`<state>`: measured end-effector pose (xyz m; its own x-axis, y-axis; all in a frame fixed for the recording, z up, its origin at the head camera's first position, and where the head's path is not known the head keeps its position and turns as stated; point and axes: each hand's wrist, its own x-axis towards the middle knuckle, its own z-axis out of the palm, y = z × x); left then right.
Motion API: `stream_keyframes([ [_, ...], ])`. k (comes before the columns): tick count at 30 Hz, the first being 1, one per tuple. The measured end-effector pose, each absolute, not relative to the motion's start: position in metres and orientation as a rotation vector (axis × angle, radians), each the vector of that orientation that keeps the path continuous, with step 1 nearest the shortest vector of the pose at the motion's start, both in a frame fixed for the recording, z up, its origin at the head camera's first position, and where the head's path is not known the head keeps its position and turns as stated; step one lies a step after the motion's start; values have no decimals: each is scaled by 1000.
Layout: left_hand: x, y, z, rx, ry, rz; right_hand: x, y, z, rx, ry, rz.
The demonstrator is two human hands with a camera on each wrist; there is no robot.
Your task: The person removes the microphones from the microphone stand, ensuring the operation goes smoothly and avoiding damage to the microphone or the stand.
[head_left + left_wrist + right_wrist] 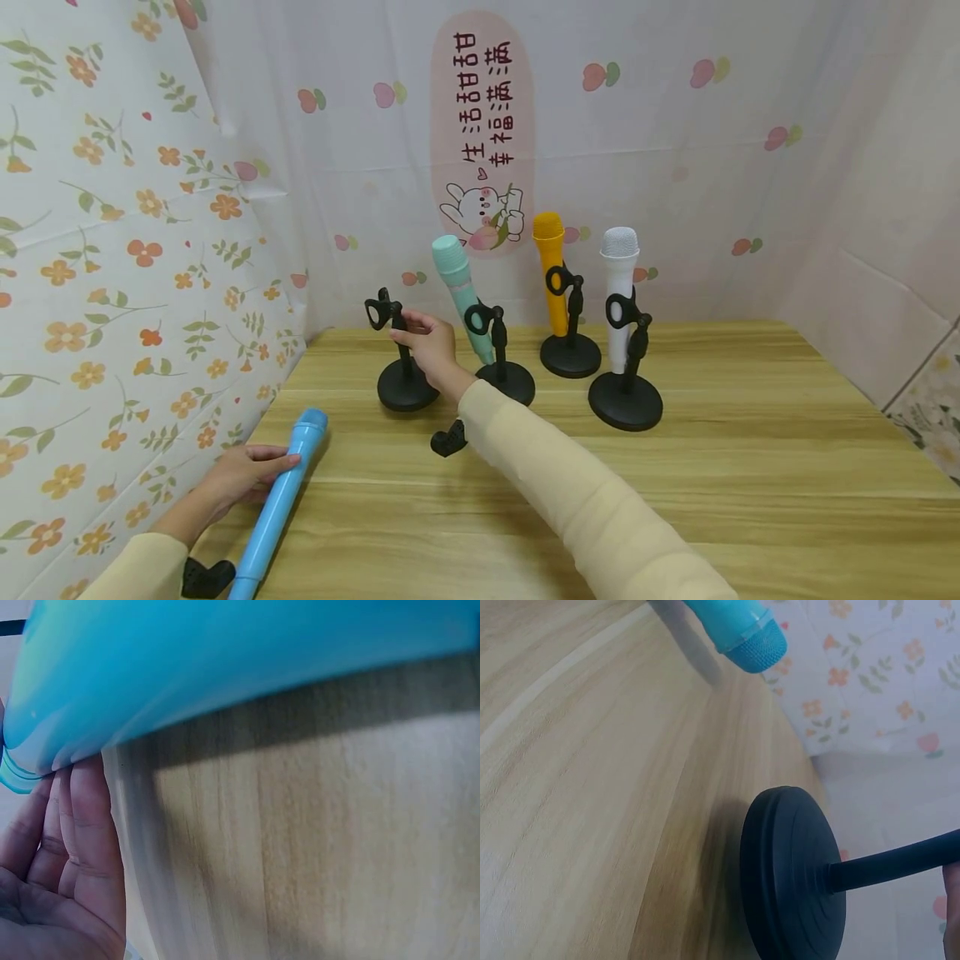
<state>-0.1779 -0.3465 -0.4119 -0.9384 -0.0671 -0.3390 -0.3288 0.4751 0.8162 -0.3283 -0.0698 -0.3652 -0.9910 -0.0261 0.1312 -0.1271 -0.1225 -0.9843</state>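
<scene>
Left hand (243,477) pinches a blue microphone (277,510) (lower end cropped), right hand (435,346) a black stand (406,382).

Left hand (64,862) at lower left, holding a glossy blue tube (217,664), shadowed wood-grain table (322,832) beneath

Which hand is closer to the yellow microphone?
Right. The right hand, gripping a stand, is left of the yellow microphone; the left hand, holding the blue microphone, is much farther left.
</scene>
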Motion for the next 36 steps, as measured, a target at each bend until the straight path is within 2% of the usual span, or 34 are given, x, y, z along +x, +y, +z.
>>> stream_keyframes([
  [36, -182, -346, -421, -371, 2497, 1440, -335, -67, -384, 191, -2092, 2236],
])
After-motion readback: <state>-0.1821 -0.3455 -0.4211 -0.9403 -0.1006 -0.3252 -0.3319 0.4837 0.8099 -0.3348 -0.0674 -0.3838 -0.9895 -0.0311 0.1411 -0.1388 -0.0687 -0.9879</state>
